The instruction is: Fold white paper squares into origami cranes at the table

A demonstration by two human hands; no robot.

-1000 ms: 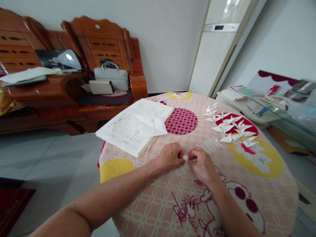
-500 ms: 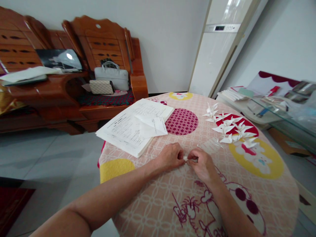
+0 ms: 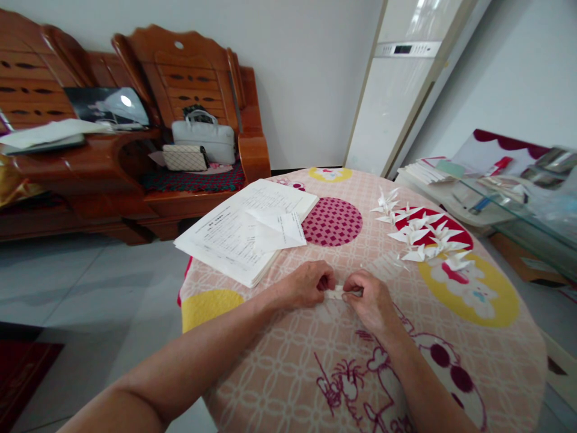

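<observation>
On the round table [image 3: 279,373] with its pink patterned cloth, my left hand [image 3: 306,284] and my right hand [image 3: 368,297] meet near the middle. Both have their fingers curled and pinch a small folded piece of white paper [image 3: 335,293], which lies low against the cloth between them. Only a short strip of the paper shows between the fingertips. Several folded white paper cranes [image 3: 421,236] lie in a loose group to the right, beyond my right hand.
A stack of printed sheets [image 3: 238,231] with a folded sheet on top lies at the table's left side. Behind it stand wooden chairs [image 3: 189,84] holding a white handbag [image 3: 202,137]. A tall white appliance [image 3: 396,90] and a cluttered glass shelf [image 3: 509,198] are on the right.
My hands have drawn slightly apart, so a little more of the white paper shows between them. Nothing else has moved.
</observation>
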